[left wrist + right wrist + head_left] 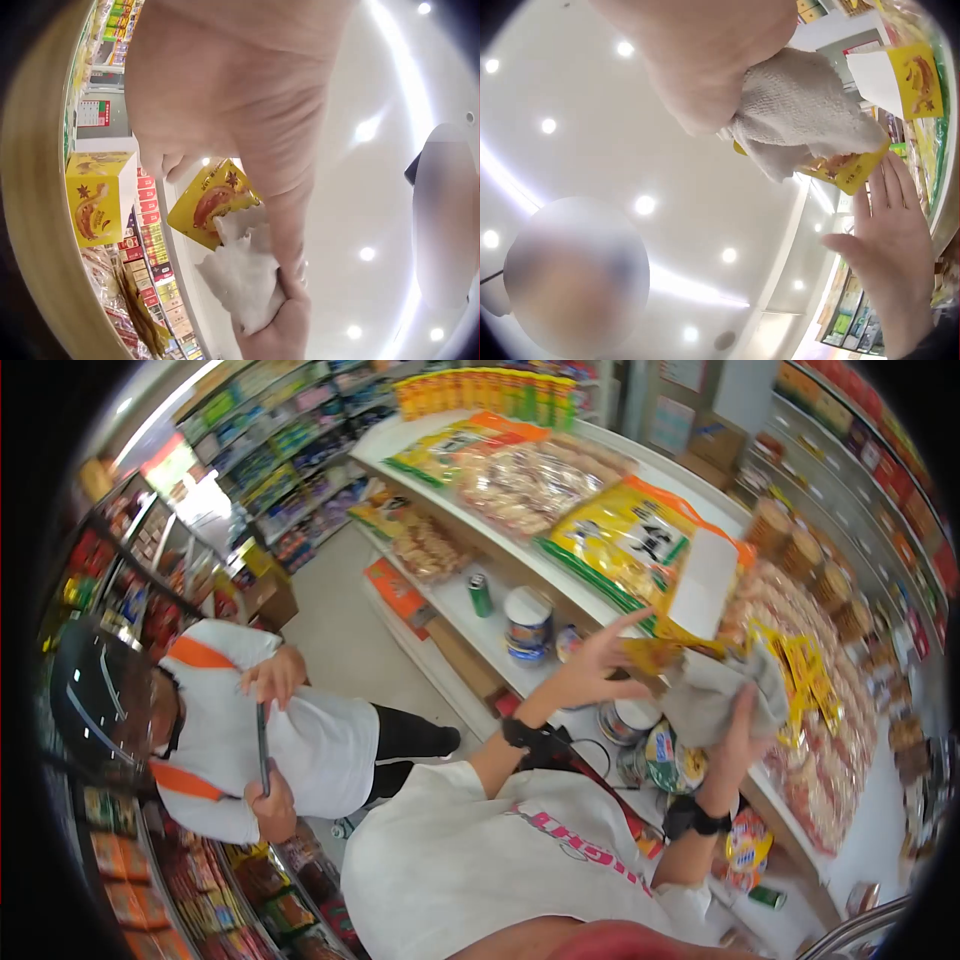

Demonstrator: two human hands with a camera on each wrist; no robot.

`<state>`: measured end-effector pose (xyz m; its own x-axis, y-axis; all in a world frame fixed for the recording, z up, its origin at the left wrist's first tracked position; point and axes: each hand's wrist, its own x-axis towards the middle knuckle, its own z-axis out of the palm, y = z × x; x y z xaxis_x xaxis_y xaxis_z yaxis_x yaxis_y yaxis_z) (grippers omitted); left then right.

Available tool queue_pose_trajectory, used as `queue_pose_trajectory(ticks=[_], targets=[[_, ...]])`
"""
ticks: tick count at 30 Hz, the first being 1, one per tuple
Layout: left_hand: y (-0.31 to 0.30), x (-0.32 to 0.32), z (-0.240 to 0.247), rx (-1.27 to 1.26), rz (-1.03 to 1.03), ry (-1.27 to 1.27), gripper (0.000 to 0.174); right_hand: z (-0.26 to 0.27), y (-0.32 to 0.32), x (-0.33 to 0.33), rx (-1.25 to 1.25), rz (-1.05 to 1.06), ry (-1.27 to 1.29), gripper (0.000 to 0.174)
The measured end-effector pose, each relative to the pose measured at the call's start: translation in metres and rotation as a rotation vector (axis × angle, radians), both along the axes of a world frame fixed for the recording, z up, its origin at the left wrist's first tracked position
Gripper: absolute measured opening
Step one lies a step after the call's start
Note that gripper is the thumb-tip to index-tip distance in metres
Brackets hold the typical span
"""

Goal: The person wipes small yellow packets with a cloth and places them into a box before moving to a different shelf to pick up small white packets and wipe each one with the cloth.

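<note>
My right hand (742,738) grips a grey cloth (700,700) together with a yellow packet (655,656), above the counter's near edge. In the right wrist view the cloth (799,101) covers part of the packet (855,171). My left hand (598,668) is open, its fingers straight and spread; its palm (896,240) faces the packet, and whether the fingertips touch it I cannot tell. A yellow box with a white side (702,585) stands on the counter just beyond, also visible in the left wrist view (97,199). Several small yellow packets (808,678) lie to its right.
Large clear bags of snacks (520,485) and a yellow bag (625,540) cover much of the counter. Cans (528,622) stand on the shelf below. At the left, a person in a helmet (100,685) holds a phone (263,745). Stocked shelves line the room.
</note>
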<state>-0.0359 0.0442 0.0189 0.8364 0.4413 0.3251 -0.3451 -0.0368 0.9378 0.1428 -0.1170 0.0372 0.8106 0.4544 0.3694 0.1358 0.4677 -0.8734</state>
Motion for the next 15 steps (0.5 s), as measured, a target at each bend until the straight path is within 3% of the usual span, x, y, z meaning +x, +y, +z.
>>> queue_pose_trajectory(ticks=[4,5,6,9,11,13,15], targets=[[0.007,-0.011,-0.020,0.263,-0.009,0.195,0.051,0.007,0.014,-0.009,-0.192,0.100,-0.171,0.031],[0.000,-0.012,-0.019,0.307,0.031,0.173,0.046,0.007,0.018,-0.011,-0.222,0.166,-0.199,0.035],[-0.008,-0.008,-0.015,0.357,0.083,0.145,0.041,0.009,0.020,-0.014,-0.179,0.062,-0.191,0.037],[-0.026,0.002,-0.007,-0.016,0.204,0.081,0.041,0.012,0.027,-0.022,-0.047,-0.150,-0.211,0.040],[-0.031,0.008,-0.014,-0.072,0.191,0.053,0.041,-0.006,0.028,-0.020,-0.001,-0.235,-0.245,0.038],[-0.039,0.015,-0.015,-0.027,0.184,0.032,0.043,-0.019,0.033,-0.041,-0.073,-0.106,-0.209,0.048],[-0.053,0.017,-0.017,0.063,0.165,0.030,0.048,-0.001,0.024,-0.048,-0.340,-0.136,-0.973,0.060]])
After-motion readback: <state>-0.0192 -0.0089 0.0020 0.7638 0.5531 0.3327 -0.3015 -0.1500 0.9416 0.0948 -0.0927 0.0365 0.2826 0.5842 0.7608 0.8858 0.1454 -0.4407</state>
